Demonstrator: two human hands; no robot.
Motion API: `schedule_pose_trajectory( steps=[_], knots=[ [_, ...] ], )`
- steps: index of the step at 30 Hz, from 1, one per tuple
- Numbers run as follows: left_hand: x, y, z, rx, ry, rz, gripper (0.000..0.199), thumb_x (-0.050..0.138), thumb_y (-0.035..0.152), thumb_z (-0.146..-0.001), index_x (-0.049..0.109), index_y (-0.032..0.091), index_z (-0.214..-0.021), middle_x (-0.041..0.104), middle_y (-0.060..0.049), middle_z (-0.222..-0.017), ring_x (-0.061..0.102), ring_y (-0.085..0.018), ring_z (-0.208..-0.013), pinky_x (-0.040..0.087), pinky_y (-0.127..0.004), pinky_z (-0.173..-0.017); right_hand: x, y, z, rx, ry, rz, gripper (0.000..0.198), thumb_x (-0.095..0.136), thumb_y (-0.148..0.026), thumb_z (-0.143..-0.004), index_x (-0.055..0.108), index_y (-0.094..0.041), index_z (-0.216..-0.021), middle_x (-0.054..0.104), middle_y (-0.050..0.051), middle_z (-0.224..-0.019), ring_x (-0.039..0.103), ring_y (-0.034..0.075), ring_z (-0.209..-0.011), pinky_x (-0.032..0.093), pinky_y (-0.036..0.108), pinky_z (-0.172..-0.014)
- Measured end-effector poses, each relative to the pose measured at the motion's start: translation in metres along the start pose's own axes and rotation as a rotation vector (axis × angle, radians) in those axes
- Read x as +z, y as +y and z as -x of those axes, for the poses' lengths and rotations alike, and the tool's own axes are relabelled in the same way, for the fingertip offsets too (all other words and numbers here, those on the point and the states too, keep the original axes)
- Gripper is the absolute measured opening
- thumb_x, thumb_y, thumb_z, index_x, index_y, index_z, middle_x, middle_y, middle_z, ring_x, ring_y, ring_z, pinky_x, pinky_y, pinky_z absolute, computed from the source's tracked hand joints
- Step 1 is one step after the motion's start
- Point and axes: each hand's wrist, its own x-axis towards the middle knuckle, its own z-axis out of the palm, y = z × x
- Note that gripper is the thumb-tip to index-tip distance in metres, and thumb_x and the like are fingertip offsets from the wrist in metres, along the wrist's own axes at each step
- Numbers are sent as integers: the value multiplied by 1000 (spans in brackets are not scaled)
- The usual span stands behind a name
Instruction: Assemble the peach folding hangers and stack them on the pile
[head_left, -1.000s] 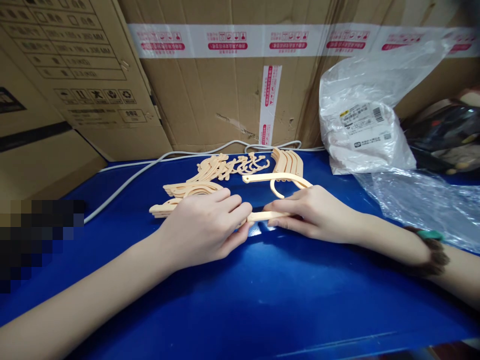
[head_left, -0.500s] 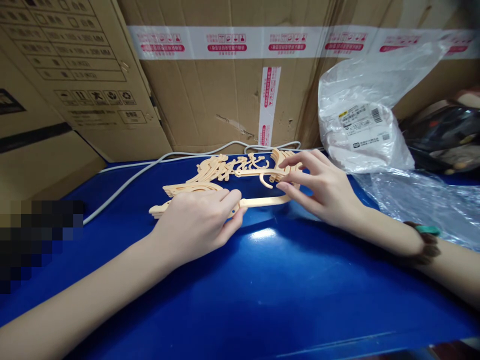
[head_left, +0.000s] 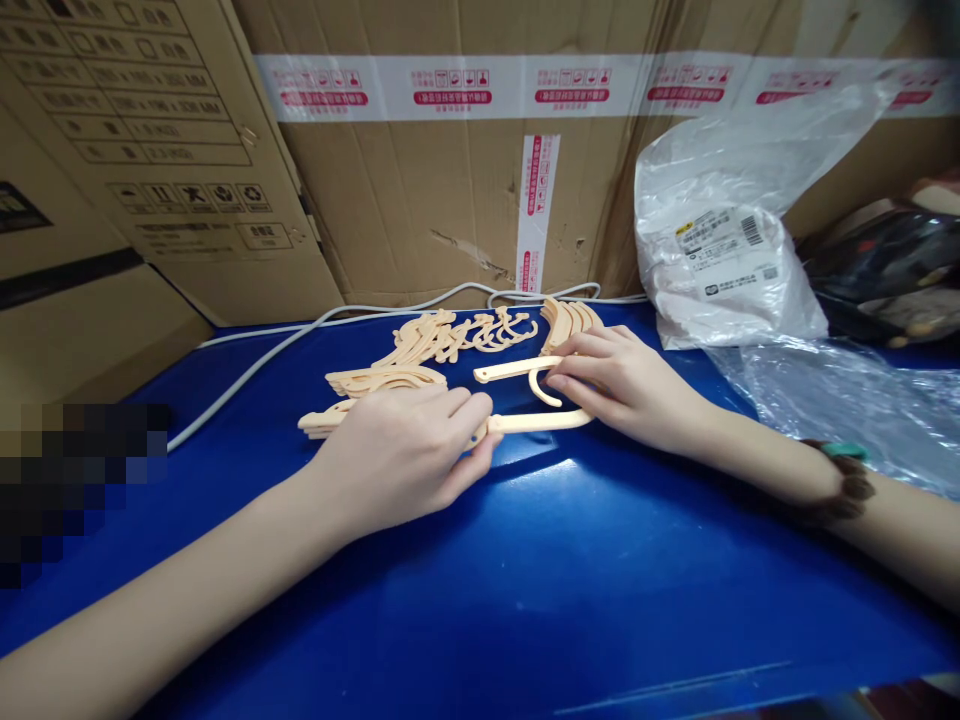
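A peach-coloured folding clothes hanger is held between both hands, just above the blue table. My left hand pinches the end of its lower arm between thumb and fingers. My right hand is closed round the middle of the hanger and hides the joint there. The curved hook sticks out below the right fingers, and the upper arm points left, its end free. Beside and partly behind my left hand lies a stack of similar hanger pieces.
Further back lie loose hooks, a pile of hanger parts and a stack of curved arms. A white cable runs behind them. Cardboard boxes stand at the back. On the right are a white plastic bag and clear plastic film.
My right hand has come slightly nearer, its fingers closing on the hanger's middle. The upper arm and hook have shifted nearer too. My left hand has moved slightly right, keeping its pinch.
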Motion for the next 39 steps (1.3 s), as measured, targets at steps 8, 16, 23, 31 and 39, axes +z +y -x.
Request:
schedule_pose_trajectory(
  steps=[8,16,23,31,39],
  knots=[
    [-1,7,-1,151,-181,290,18,46,26,-88,53,18,-73,52,-2,-68,47,-19,-65,37,-33,-59,5,0,2,-56,-11,25,27,45,-29,-99,69,-17,-93,64,7,-97,55,20,-92,34,35,-86],
    [0,9,-4,212,-269,369,12,44,17,-86,53,16,-78,54,-6,-81,47,-22,-75,39,-37,-66,5,2,2,-86,-13,118,29,44,-29,-99,70,-17,-93,65,9,-97,55,21,-89,34,36,-84],
    [4,7,0,251,-142,327,23,44,9,-86,64,12,-98,61,-11,-112,51,-28,-110,35,-44,-104,2,8,1,-53,-50,180,34,41,-31,-100,71,-17,-93,65,8,-90,58,21,-85,34,37,-84],
    [11,2,3,171,-165,283,29,44,4,-88,68,14,-101,62,-14,-121,58,-29,-103,51,-42,-83,-4,13,0,19,-97,314,34,41,-32,-100,72,-19,-98,66,8,-87,58,23,-88,32,37,-81],
    [17,0,5,127,-133,245,30,49,1,-86,68,15,-105,63,-14,-121,62,-27,-98,54,-40,-80,-5,17,1,5,-108,403,35,38,-30,-100,72,-20,-104,68,6,-83,59,21,-80,30,37,-80]
  ],
)
